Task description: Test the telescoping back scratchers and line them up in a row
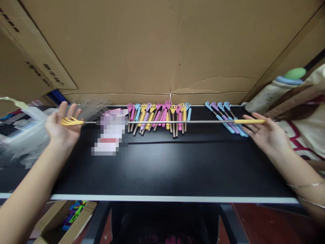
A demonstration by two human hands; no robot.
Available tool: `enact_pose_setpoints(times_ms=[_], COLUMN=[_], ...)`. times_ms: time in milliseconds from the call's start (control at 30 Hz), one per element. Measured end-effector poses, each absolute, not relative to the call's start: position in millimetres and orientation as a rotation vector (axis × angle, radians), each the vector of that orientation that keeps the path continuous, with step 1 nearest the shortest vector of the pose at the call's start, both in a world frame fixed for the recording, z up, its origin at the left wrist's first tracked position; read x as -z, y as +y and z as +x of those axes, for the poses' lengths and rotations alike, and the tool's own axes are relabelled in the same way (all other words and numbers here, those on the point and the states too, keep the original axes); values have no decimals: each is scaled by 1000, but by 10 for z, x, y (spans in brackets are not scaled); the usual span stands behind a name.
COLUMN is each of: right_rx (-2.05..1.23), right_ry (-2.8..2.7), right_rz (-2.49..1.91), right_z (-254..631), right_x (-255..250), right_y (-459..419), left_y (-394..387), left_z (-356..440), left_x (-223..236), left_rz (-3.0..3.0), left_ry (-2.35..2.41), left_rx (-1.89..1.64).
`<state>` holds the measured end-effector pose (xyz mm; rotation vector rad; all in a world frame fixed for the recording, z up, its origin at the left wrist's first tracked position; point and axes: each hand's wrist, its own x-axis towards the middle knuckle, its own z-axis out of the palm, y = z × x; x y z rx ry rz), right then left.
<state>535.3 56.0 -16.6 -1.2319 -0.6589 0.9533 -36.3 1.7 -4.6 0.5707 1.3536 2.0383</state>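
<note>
An extended telescopic back scratcher [162,122], with a yellow claw, a thin metal rod and a yellow handle, stretches level above the table between my two hands. My left hand [63,125], palm up and fingers half spread, supports the claw end. The handle end rests in my right hand [270,135], held against the thumb side with the fingers extended. Behind the rod lies a row of claw heads and separate handles [154,118] in pink, yellow, blue and purple. Several assembled back scratchers [225,118], blue and purple, lie near my right hand.
Cardboard [162,44] walls the back of the black table [162,169]. Clear plastic bags [27,135] lie at left, beside a blurred paper packet [109,135]. A bottle [269,95] and a cloth bag [304,128] stand at right. Below is an open box [50,217].
</note>
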Motion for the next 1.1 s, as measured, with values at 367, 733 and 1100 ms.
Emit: enact_pose_setpoints(times_ms=[367,733,1100], right_rx=[-942,-909,-905], right_ry=[-543,-603,-656], right_rz=[-1271,-1139,-1153], right_z=[5343,5345,5389], right_x=[108,45,90], right_y=[556,509,536], left_y=[18,-21,35], left_z=[-331,-320,-305], left_x=[80,56,78], left_rz=[628,650,633], left_ry=[1385,1362,1330], left_rx=[-2006,-2001,-2049])
